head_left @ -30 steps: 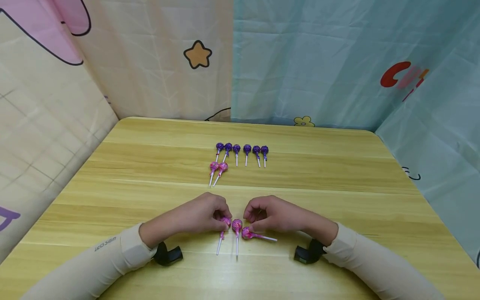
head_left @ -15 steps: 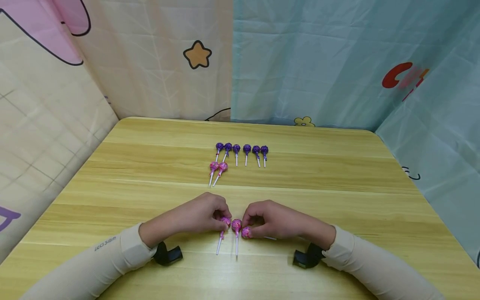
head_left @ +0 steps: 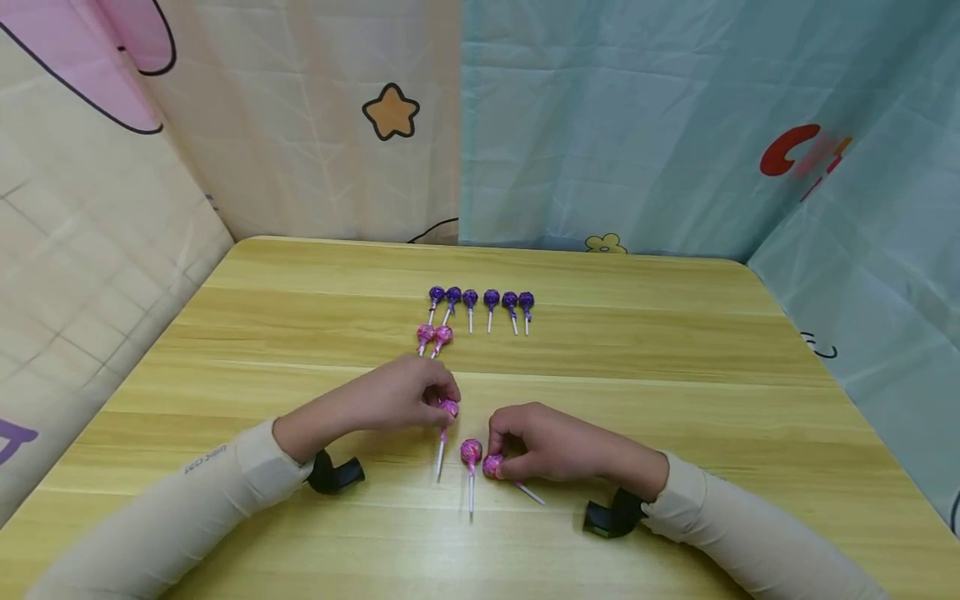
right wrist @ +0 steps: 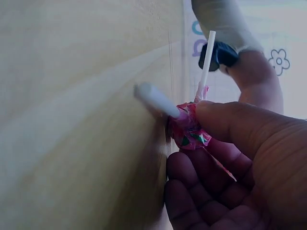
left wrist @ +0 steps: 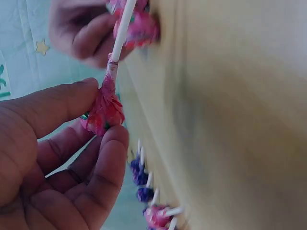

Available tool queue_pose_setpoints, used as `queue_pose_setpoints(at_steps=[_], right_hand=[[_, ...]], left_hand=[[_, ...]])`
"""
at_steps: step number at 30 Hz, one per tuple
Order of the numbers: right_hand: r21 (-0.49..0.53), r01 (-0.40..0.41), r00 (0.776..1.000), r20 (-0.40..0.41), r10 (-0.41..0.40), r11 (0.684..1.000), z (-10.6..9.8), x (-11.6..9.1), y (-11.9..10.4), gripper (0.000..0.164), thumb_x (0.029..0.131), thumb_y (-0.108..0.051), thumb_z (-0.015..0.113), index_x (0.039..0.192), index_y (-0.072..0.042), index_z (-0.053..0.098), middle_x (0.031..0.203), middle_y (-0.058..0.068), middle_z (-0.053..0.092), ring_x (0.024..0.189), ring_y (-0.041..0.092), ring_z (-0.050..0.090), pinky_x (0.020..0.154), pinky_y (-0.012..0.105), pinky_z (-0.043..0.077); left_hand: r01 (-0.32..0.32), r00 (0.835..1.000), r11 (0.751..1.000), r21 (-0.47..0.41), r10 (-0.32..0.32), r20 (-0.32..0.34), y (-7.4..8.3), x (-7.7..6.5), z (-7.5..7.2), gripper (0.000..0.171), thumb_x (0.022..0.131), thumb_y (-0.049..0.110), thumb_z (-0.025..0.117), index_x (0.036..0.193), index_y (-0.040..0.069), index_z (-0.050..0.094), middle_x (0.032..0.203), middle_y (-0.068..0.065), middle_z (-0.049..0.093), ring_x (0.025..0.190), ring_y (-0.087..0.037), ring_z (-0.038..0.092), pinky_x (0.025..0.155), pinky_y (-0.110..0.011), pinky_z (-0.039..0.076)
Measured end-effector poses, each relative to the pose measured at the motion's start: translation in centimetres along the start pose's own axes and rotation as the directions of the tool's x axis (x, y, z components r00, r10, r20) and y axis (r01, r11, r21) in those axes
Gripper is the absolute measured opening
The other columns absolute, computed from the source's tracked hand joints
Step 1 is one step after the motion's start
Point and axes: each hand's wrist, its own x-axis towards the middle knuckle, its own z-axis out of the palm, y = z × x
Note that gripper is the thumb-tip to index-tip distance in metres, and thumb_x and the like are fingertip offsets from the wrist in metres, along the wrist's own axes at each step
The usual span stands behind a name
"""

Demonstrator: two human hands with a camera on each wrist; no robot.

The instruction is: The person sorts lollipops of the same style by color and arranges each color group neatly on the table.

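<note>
In the head view my left hand (head_left: 397, 392) pinches a pink-wrapped lollipop (head_left: 448, 409) by its candy end, with the white stick pointing toward me. The left wrist view shows thumb and fingertips on that wrapper (left wrist: 106, 112). My right hand (head_left: 562, 442) holds a second pink lollipop (head_left: 492, 466) low at the table, its stick slanting toward the front right. Thumb and curled fingers are around its head (right wrist: 189, 132) in the right wrist view. Between the hands lies a third pink lollipop (head_left: 471, 452), touched by neither.
Toward the back of the wooden table (head_left: 645, 333) several purple lollipops (head_left: 491, 298) lie in a row. Two more pink lollipops (head_left: 443, 335) lie just in front of the row's left end, their sticks partly hidden by my left hand. Patterned curtains (head_left: 600, 125) surround the table.
My left hand has moved forward with its lollipop, away from the middle one. My right hand has closed on the right lollipop and turned its stick from sideways to slanting toward me.
</note>
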Motion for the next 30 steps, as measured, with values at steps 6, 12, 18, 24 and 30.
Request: queue_pose_setpoints(at_steps=[6, 12, 18, 24, 30], right_hand=[[0.016, -0.004, 1.000, 0.007, 0.004, 1.000, 0.0, 0.0, -0.1, 0.014, 0.089, -0.012, 0.072, 0.092, -0.023, 0.063, 0.088, -0.012, 0.058, 0.081, 0.009, 0.054, 0.071, 0.024, 0.046], [0.001, -0.011, 1.000, 0.019, 0.011, 1.000, 0.0, 0.1, -0.3, 0.014, 0.089, -0.013, 0.072, 0.088, -0.022, 0.062, 0.087, -0.012, 0.057, 0.081, 0.008, 0.053, 0.070, 0.023, 0.045], [-0.010, -0.007, 1.000, 0.015, 0.007, 1.000, 0.0, 0.1, -0.2, 0.013, 0.090, -0.014, 0.071, 0.087, -0.022, 0.061, 0.087, -0.011, 0.056, 0.081, 0.008, 0.052, 0.071, 0.023, 0.044], [-0.014, -0.006, 1.000, 0.014, 0.006, 1.000, 0.0, 0.2, -0.1, 0.016, 0.090, -0.013, 0.072, 0.087, -0.024, 0.060, 0.087, -0.011, 0.056, 0.081, 0.008, 0.053, 0.070, 0.023, 0.044], [-0.020, 0.000, 1.000, 0.007, 0.000, 1.000, 0.0, 0.1, 0.0, 0.016, 0.090, -0.014, 0.072, 0.086, -0.024, 0.060, 0.086, -0.012, 0.056, 0.081, 0.008, 0.053, 0.070, 0.023, 0.045]], left_hand=[[-0.041, 0.999, 0.999, 0.034, 0.042, -0.025, -1.2, 2.5, -2.7, 0.010, 0.089, 0.016, 0.076, 0.097, 0.011, 0.072, 0.089, 0.006, 0.064, 0.080, -0.009, 0.060, 0.072, -0.027, 0.052], [-0.094, 0.995, 0.993, 0.070, 0.096, -0.018, -2.9, 5.4, -4.0, 0.007, 0.091, 0.015, 0.074, 0.095, 0.011, 0.071, 0.087, 0.004, 0.065, 0.078, -0.011, 0.060, 0.070, -0.029, 0.052], [-0.043, 0.999, 0.986, 0.160, 0.040, 0.021, -4.0, 8.0, -4.7, 0.005, 0.092, 0.017, 0.072, 0.092, 0.012, 0.071, 0.082, 0.004, 0.064, 0.074, -0.013, 0.057, 0.069, -0.030, 0.049], [0.029, 0.999, 0.980, 0.199, -0.033, 0.015, -4.5, 9.1, -4.6, 0.005, 0.091, 0.017, 0.072, 0.094, 0.013, 0.072, 0.085, 0.001, 0.063, 0.077, -0.016, 0.055, 0.070, -0.031, 0.047], [0.037, 0.999, 0.969, 0.242, -0.036, -0.009, -4.9, 9.6, -4.4, 0.008, 0.092, 0.019, 0.072, 0.095, 0.012, 0.073, 0.086, 0.001, 0.066, 0.080, -0.017, 0.056, 0.075, -0.032, 0.048]])
